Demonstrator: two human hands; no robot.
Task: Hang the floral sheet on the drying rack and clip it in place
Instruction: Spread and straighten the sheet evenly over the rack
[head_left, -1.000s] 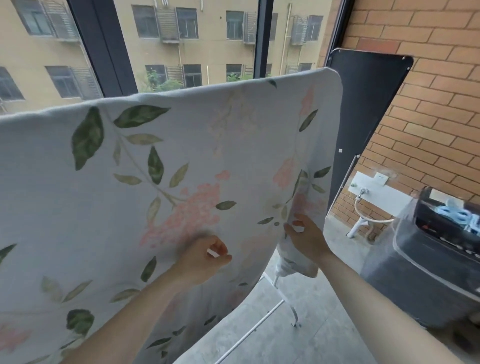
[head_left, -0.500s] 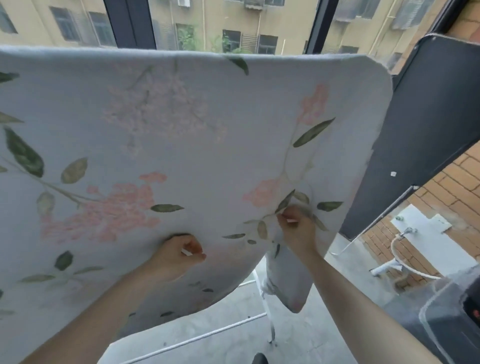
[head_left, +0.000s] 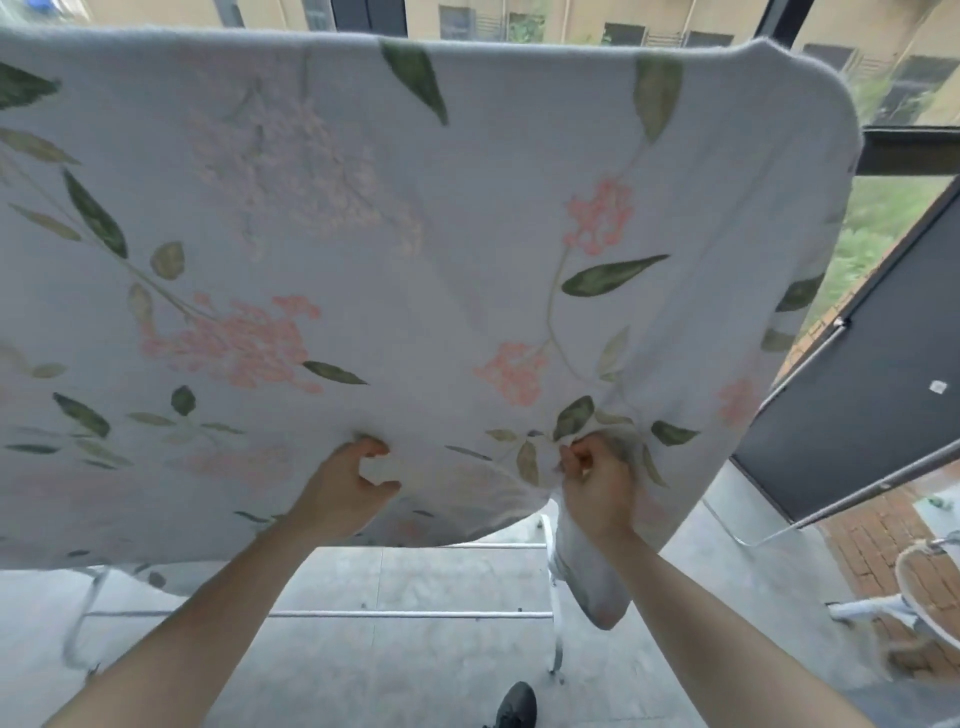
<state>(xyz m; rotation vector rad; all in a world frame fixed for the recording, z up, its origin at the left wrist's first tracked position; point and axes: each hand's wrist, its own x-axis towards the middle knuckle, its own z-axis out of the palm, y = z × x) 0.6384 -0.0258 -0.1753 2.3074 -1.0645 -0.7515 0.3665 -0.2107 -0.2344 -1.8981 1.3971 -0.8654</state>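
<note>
From where I sit, the floral sheet (head_left: 415, 234) is already draped over the top of the drying rack (head_left: 311, 614), hanging down toward me and covering most of the frame; only the rack's white lower bars and legs show below the hem. My left hand (head_left: 343, 493) has its fingers curled into the cloth near the lower edge, thumb apart from the fingers, pinching a small fold. My right hand (head_left: 597, 488) is closed tight on a bunched corner of the sheet, and a twisted tail of fabric hangs straight below that grip, down past the wrist. The 2 grips sit side by side, the loose hem sagging between them.

I judge the hanging part nearly done: the sheet is up, but its lower corner is not yet spread flat. What is left is smoothing that bunched corner outward from the right grip, then clipping. I can see no clip in either hand or on the sheet, so the clipping has not begun.
</note>
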